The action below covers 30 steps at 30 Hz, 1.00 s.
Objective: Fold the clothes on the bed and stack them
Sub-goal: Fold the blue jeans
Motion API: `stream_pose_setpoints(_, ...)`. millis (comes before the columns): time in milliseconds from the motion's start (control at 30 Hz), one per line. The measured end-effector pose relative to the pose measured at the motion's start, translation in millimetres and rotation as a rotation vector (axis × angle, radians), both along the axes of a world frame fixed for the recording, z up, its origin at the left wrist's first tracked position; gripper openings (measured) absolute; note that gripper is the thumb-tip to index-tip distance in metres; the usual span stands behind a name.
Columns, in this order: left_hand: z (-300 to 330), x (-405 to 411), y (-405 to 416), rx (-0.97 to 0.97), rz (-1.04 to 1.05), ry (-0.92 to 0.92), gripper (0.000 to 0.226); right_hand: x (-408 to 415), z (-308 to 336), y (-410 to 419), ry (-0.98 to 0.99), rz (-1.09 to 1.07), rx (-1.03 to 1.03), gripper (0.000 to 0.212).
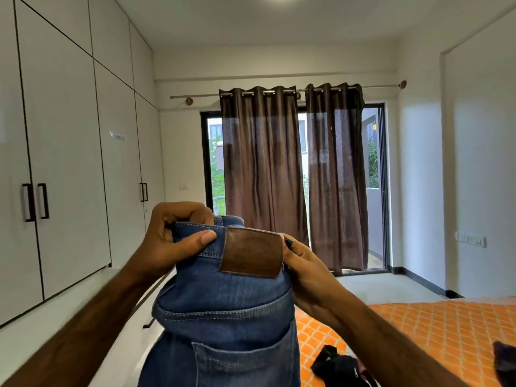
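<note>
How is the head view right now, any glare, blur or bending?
Head view: jeans and both hands, left hand and right hand, sharp; daylight behind the curtains is overexposed; wardrobe doors lean with wide-angle distortion; corners soft.

From my feed, the jeans run off the bottom edge, so I can't see their legs, and they hide most of my right hand fingers behind the waistband. The black garment on the bed is cut by the bottom edge, and a dark cloth by the right edge; I can't tell what either is. The small label on the wardrobe is too blurred to read.
</note>
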<state>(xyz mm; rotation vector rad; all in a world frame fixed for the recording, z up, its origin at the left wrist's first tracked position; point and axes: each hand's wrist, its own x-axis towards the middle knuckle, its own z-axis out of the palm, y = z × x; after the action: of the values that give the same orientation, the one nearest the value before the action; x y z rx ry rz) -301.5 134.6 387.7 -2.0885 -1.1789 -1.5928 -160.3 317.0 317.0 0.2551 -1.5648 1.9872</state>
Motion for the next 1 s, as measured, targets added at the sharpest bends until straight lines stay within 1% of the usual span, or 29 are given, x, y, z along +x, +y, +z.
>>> stream_pose_setpoints(67,-1.5,2.2,3.0,-0.006,-0.079,-0.067,0.026,-6.0,-0.6,2.6,-0.045,0.005,-0.031,0.028)
stream_pose_setpoints(133,-3.2,5.5,3.9,-0.009,-0.14,-0.125,0.028,-9.5,-5.4,4.1,-0.083,0.088,-0.075,0.03)
stream_pose_setpoints(200,-7.0,10.2,5.1,-0.016,-0.184,-0.199,0.028,-12.2,-15.4,5.6,-0.08,0.165,-0.116,0.03)
stream_pose_setpoints(267,-10.4,11.6,6.1,-0.03,-0.219,-0.24,0.029,-13.3,-20.5,2.3,-0.036,0.173,-0.096,0.029)
stream_pose_setpoints(300,-10.0,10.6,5.6,-0.033,-0.221,-0.214,0.028,-12.9,-18.8,0.0,0.011,0.141,-0.07,0.027)
stream_pose_setpoints(367,-8.4,2.4,0.4,-0.037,-0.14,-0.072,0.03,-10.5,-13.4,-0.2,0.109,0.026,-0.036,0.025)
stream_pose_setpoints(400,-7.5,-4.3,-3.1,-0.055,-0.059,0.019,0.036,-6.8,-10.4,1.5,0.153,-0.061,-0.014,0.026)
stream_pose_setpoints(467,-4.7,-17.1,-10.9,-0.14,0.148,0.23,0.053,1.0,-7.9,11.0,0.213,-0.251,0.116,0.026)
stream_pose_setpoints(500,-5.3,-22.4,-13.8,-0.188,0.235,0.334,0.054,4.8,-8.2,14.8,0.229,-0.334,0.204,0.025)
stream_pose_setpoints(533,-7.6,-26.9,-15.3,-0.236,0.299,0.427,0.05,7.5,-9.7,18.5,0.231,-0.412,0.285,0.025)
stream_pose_setpoints(633,-19.1,-35.6,-14.3,-0.316,0.384,0.613,0.038,6.6,-15.2,26.6,0.245,-0.615,0.461,0.023)
stream_pose_setpoints(700,-26.8,-39.9,-11.3,-0.326,0.405,0.646,0.033,3.6,-19.2,29.4,0.272,-0.701,0.52,0.02)
stream_pose_setpoints(833,-37.0,-46.2,-3.0,-0.342,0.407,0.635,0.03,-0.5,-28.1,32.9,0.288,-0.793,0.594,0.02)
stream_pose_setpoints(900,-39.6,-48.8,0.7,-0.338,0.406,0.66,0.033,0.9,-28.4,32.9,0.264,-0.738,0.586,0.024)
stream_pose_setpoints(967,-39.2,-52.4,1.9,-0.336,0.396,0.686,0.03,4.7,-25.7,36.2,0.223,-0.622,0.622,0.038)
stream_pose_setpoints(1000,-39.0,-54.9,1.2,-0.343,0.388,0.668,0.028,7.1,-24.3,40.1,0.207,-0.582,0.674,0.045)
